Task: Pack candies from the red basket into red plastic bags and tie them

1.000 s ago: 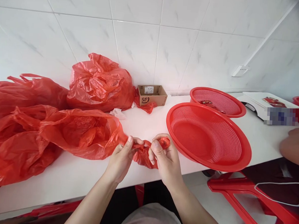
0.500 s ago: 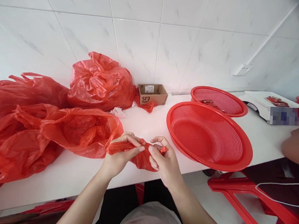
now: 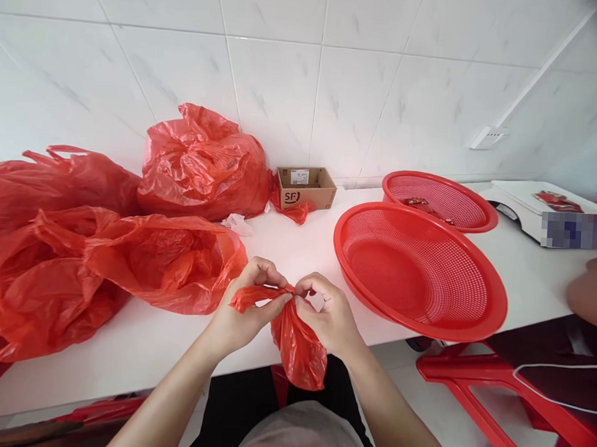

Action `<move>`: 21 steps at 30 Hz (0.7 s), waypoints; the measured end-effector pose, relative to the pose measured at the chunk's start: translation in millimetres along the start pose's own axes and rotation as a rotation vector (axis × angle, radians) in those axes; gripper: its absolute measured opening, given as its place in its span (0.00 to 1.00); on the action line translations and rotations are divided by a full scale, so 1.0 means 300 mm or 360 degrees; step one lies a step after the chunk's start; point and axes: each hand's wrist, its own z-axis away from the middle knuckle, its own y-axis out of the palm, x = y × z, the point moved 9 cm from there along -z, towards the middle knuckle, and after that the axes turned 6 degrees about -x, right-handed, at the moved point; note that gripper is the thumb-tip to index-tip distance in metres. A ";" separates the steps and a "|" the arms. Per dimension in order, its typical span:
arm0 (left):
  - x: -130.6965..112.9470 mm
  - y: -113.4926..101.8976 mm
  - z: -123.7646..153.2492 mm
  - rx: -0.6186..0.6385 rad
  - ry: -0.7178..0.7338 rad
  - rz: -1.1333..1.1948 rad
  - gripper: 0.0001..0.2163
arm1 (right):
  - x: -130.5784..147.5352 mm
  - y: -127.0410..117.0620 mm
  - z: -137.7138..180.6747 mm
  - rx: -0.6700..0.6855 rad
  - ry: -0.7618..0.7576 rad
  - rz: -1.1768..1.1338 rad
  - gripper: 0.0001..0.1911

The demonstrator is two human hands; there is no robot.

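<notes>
My left hand [image 3: 247, 301] and my right hand [image 3: 324, 311] both pinch the top of a small red plastic bag [image 3: 297, 340] at the front edge of the white table [image 3: 297, 250]. The bag hangs down between my hands, below the table edge. A twisted end of the bag sticks out to the left past my left fingers. Just right of my hands sits a large red mesh basket [image 3: 419, 270], with nothing in it.
Several big red plastic bags [image 3: 101, 260] lie heaped on the left; another full bag [image 3: 204, 165] leans on the tiled wall. A small cardboard box [image 3: 305, 187], a second red basket [image 3: 440, 201] and a white scale [image 3: 539, 206] stand behind. Another person's arm [image 3: 592, 292] rests at right; a red stool [image 3: 509, 401] stands below.
My hands drew the small bag free of the big bags, and it now hangs down over the table edge. My fingertips have come together at its top.
</notes>
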 end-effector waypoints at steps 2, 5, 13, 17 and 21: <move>0.015 -0.006 0.003 -0.0105 -0.0003 0.0038 0.11 | 0.012 0.012 0.006 -0.0033 -0.0074 0.0056 0.06; 0.028 -0.025 0.010 -0.0328 0.0049 0.0019 0.11 | 0.044 0.025 0.020 -0.0118 -0.0256 0.0201 0.08; -0.031 -0.052 0.028 -0.0443 0.0392 -0.0373 0.09 | -0.022 0.031 -0.006 0.0044 0.0203 -0.0362 0.07; -0.067 -0.045 0.009 -0.0187 0.0595 -0.0618 0.06 | -0.015 0.034 -0.019 0.0187 0.0249 -0.0338 0.09; -0.098 -0.025 -0.011 0.0092 0.0681 -0.0711 0.04 | -0.001 0.025 -0.014 0.0271 0.0257 -0.0206 0.08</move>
